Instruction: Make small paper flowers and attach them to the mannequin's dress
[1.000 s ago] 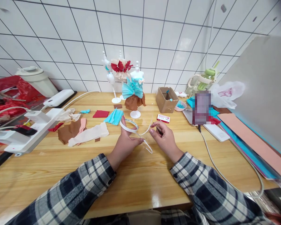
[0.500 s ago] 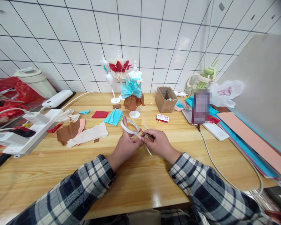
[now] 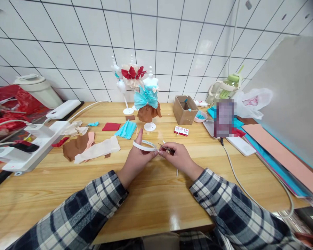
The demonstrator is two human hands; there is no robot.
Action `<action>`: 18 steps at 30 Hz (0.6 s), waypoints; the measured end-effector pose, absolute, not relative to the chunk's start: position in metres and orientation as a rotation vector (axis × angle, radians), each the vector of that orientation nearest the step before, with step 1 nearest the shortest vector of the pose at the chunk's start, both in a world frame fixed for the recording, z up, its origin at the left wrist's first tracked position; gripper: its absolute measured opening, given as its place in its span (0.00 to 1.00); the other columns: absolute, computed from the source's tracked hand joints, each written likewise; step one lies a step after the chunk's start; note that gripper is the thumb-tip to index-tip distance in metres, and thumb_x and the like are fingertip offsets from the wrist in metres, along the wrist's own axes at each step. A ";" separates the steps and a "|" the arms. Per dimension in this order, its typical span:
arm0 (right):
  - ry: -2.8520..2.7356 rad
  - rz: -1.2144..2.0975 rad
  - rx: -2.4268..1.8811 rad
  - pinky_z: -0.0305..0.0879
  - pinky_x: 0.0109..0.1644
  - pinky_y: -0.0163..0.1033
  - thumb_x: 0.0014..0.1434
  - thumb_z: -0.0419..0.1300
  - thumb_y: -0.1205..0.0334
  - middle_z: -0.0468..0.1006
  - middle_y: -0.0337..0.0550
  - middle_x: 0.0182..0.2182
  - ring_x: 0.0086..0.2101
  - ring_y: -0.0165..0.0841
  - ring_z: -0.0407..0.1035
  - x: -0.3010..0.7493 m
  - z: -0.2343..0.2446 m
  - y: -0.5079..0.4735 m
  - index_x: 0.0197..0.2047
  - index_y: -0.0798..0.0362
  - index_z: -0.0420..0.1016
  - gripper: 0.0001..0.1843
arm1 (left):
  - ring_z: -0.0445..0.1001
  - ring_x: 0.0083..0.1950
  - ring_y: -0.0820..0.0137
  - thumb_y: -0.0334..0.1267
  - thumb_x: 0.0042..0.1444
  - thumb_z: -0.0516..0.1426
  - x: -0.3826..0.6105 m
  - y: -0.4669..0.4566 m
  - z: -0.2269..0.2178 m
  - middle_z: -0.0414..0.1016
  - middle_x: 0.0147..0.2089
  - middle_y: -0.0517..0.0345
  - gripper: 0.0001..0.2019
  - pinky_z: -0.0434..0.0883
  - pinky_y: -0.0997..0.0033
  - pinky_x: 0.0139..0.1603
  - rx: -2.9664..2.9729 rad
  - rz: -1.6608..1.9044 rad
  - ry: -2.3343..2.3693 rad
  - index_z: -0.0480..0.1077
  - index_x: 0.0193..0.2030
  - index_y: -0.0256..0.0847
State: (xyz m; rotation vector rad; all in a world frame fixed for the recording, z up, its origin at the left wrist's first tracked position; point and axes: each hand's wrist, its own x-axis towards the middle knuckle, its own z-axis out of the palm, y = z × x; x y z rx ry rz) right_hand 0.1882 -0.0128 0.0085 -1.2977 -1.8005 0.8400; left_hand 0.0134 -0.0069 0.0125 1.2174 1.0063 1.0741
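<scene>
Left hand [image 3: 136, 158], fingers closed, grips the tape [image 3: 144, 148]; right hand [image 3: 179, 157], fingers pinched, holds a pointed tool [image 3: 169, 149]. Tape is best kept taut.

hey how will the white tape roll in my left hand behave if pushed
On edge, the tape roll would probably roll, being round. Its thin ring and open centre suggest it's light. Flat, it might slide on the glossy table.
</scene>
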 end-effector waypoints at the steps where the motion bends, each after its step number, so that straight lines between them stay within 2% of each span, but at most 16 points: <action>1: -1.770 0.873 -1.304 0.61 0.33 0.34 0.55 0.61 0.56 0.77 0.39 0.28 0.29 0.30 0.68 0.187 0.008 -0.013 0.34 0.53 0.78 0.09 | 0.78 0.36 0.64 0.37 0.44 0.67 0.014 -0.006 0.013 0.81 0.36 0.55 0.55 0.73 0.66 0.40 1.212 1.073 1.018 0.37 0.71 0.38; 6: -1.730 0.862 -1.349 0.63 0.34 0.35 0.55 0.60 0.57 0.79 0.39 0.30 0.29 0.30 0.69 0.183 0.001 -0.012 0.36 0.52 0.78 0.09 | 0.78 0.33 0.65 0.36 0.43 0.67 0.015 -0.004 0.015 0.81 0.31 0.55 0.51 0.73 0.68 0.35 1.198 1.063 1.140 0.43 0.70 0.36; 9: -1.748 0.789 -1.367 0.63 0.36 0.35 0.55 0.60 0.58 0.78 0.37 0.31 0.30 0.29 0.69 0.182 -0.001 -0.012 0.36 0.51 0.76 0.07 | 0.78 0.32 0.66 0.35 0.43 0.67 0.015 -0.004 0.015 0.80 0.31 0.56 0.51 0.73 0.69 0.35 1.199 1.085 1.129 0.43 0.70 0.36; 15: -1.723 0.885 -1.343 0.63 0.36 0.34 0.56 0.60 0.57 0.78 0.38 0.31 0.31 0.30 0.69 0.184 -0.002 -0.011 0.37 0.51 0.75 0.08 | 0.79 0.40 0.66 0.35 0.43 0.67 0.016 -0.005 0.010 0.79 0.36 0.56 0.54 0.73 0.65 0.45 1.177 1.095 0.982 0.38 0.71 0.40; 18: -1.735 0.932 -1.320 0.64 0.37 0.34 0.56 0.60 0.58 0.79 0.38 0.32 0.32 0.30 0.70 0.184 -0.002 -0.011 0.38 0.51 0.76 0.08 | 0.78 0.39 0.66 0.35 0.43 0.67 0.016 -0.005 0.010 0.78 0.36 0.56 0.53 0.73 0.65 0.44 1.143 1.075 0.997 0.38 0.71 0.39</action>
